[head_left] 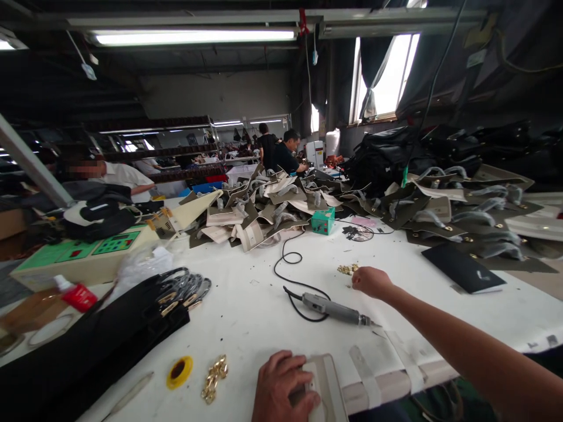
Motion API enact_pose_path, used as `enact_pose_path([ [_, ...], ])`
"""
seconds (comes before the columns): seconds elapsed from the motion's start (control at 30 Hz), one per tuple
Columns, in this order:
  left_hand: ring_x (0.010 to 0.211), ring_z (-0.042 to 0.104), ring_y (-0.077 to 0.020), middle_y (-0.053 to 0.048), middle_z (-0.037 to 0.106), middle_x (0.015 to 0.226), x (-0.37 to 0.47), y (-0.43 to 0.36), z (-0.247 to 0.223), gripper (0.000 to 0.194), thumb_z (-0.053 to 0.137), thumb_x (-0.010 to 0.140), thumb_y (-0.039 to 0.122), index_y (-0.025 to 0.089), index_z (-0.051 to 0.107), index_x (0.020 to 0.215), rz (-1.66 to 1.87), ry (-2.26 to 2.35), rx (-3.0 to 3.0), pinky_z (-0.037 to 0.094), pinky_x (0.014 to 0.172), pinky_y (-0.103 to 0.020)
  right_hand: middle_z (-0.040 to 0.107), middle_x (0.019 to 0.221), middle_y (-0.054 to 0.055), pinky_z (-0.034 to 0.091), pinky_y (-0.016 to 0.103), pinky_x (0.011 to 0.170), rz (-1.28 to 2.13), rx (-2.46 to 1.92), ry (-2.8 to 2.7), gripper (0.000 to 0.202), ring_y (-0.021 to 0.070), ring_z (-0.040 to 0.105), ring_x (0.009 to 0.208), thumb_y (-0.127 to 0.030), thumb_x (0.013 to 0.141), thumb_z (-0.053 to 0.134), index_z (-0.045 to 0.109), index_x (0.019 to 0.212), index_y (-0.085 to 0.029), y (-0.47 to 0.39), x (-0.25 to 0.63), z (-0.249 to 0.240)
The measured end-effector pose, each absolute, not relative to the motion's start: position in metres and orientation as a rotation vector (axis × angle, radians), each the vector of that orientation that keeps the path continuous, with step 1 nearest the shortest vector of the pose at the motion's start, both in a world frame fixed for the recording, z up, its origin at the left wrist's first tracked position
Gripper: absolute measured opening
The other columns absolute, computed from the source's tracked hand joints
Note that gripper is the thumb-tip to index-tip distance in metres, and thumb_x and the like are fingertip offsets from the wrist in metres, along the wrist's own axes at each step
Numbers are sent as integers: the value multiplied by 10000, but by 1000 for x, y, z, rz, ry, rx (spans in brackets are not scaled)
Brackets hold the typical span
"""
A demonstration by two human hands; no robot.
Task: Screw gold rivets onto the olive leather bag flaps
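My left hand [284, 388] is at the front edge of the table, its fingers curled over a beige bag panel [331, 384] and its thumb pressed against it. Part of the panel is hidden under the hand. Farther off, my right hand [372, 282] reaches down beside a small pile of gold hardware pieces [347, 269]. Its fingertips are pinched together at the tabletop; whatever is between them is too small to make out. Between the two hands lies a grey corded electric screwdriver [336, 309], its bit pointing right.
A heap of beige bag pieces [250, 231] covers the far side. A green control box [323, 221], black notebook [461, 268], yellow tape roll [179, 372] and gold metal fittings [214, 378] lie about. Black bag parts [118, 328] fill the left. Co-workers sit and stand beyond.
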State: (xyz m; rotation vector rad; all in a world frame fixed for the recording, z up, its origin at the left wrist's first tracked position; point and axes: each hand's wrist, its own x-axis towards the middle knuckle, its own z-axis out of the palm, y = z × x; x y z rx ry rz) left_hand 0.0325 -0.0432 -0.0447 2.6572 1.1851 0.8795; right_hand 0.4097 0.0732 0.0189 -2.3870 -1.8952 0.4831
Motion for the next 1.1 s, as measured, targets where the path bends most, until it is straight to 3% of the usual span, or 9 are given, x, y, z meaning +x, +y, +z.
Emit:
enact_pose_path([
  [0.27, 1034, 724, -311, 8, 814, 1072, 40, -50, -28, 357, 933, 542, 202, 316, 804, 855, 913, 1205, 2533, 639, 835, -484, 771, 944, 43, 435, 263, 656, 415, -2374, -2026, 152, 217, 715, 857, -217, 831, 679, 809, 893, -267, 82, 414, 17],
  [0.5, 1058, 708, -324, 37, 813, 1067, 43, -55, -30, 410, 933, 503, 139, 341, 806, 836, 952, 1261, 2377, 613, 873, -530, 748, 1021, 185, 429, 358, 788, 130, -2314, -2141, 260, 297, 705, 943, -169, 978, 491, 743, 928, -132, 66, 396, 9],
  [0.67, 1069, 696, -309, 17, 811, 1065, 46, -58, -22, 339, 898, 568, 146, 335, 815, 837, 985, 1285, 2311, 594, 900, -508, 761, 974, 123, 400, 304, 692, 105, -2332, -1942, 268, 262, 703, 894, -260, 991, 506, 737, 878, -184, 56, 396, 19],
  [0.77, 1043, 698, -292, 12, 815, 1042, 50, -63, -10, 264, 884, 630, 175, 321, 816, 839, 994, 1299, 2325, 592, 878, -488, 764, 1045, 112, 409, 298, 676, 120, -2346, -1827, 351, 253, 692, 923, -324, 1029, 423, 750, 996, -201, 40, 396, 33],
  [0.87, 1062, 681, -290, -5, 813, 1060, 53, -65, -4, 213, 895, 682, 198, 293, 815, 854, 953, 1263, 2339, 571, 895, -488, 756, 1084, 96, 453, 287, 745, 278, -2200, -1857, 469, 221, 679, 965, -383, 1070, 304, 730, 1134, -197, 10, 376, 42],
  [0.97, 1149, 641, -295, 0, 800, 1125, 53, -63, -10, 235, 911, 704, 268, 301, 813, 916, 877, 1262, 2249, 506, 1001, -511, 746, 906, 48, 477, 279, 733, 770, -1785, -1821, 381, 201, 667, 835, -486, 1007, 489, 734, 1046, -198, -30, 334, 43],
  [1.1, 1198, 613, -300, 8, 789, 1158, 51, -62, -17, 269, 913, 718, 298, 294, 798, 961, 821, 1252, 2210, 467, 1030, -510, 712, 863, 14, 475, 278, 727, 1069, -1485, -1917, 243, 178, 628, 791, -430, 945, 606, 719, 897, -220, -75, 276, 36],
])
